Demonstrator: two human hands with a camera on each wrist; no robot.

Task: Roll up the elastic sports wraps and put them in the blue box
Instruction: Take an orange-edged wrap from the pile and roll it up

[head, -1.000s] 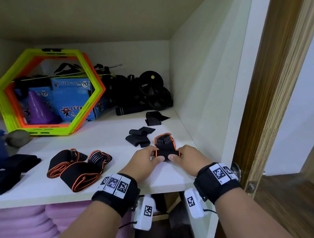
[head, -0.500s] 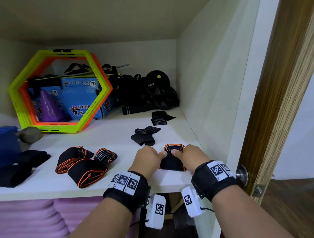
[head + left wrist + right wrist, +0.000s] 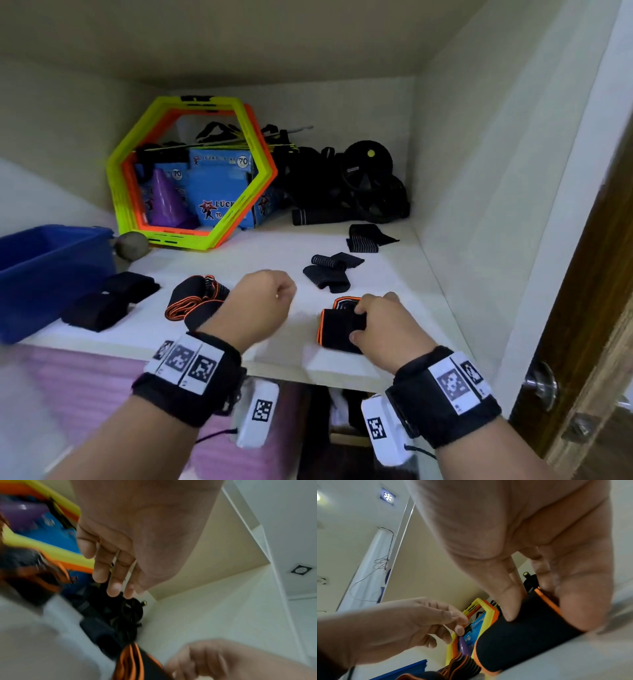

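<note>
My right hand [image 3: 358,323] grips a rolled black wrap with orange edging [image 3: 337,330] near the shelf's front edge; the right wrist view shows thumb and fingers [image 3: 510,609] clamped on the wrap's roll [image 3: 513,642]. My left hand [image 3: 270,303] hovers to the left of it, fingers [image 3: 109,572] loosely curled, holding nothing. The blue box [image 3: 44,270] stands at the shelf's far left. Loose orange-edged wraps [image 3: 197,301] lie partly behind my left wrist. Black striped wraps [image 3: 329,277] and another [image 3: 366,236] lie farther back.
Two folded black pieces [image 3: 102,305] lie beside the blue box. Yellow and orange hexagon rings [image 3: 191,171], blue cartons, a purple cone and black wheels [image 3: 370,181] crowd the back. The cupboard's side wall [image 3: 479,205] is close on the right, with a wooden door beyond.
My left hand has let go of the wrap and lifted away to the left. The right hand now holds the roll alone. The head view has swung left, bringing the blue box in.
</note>
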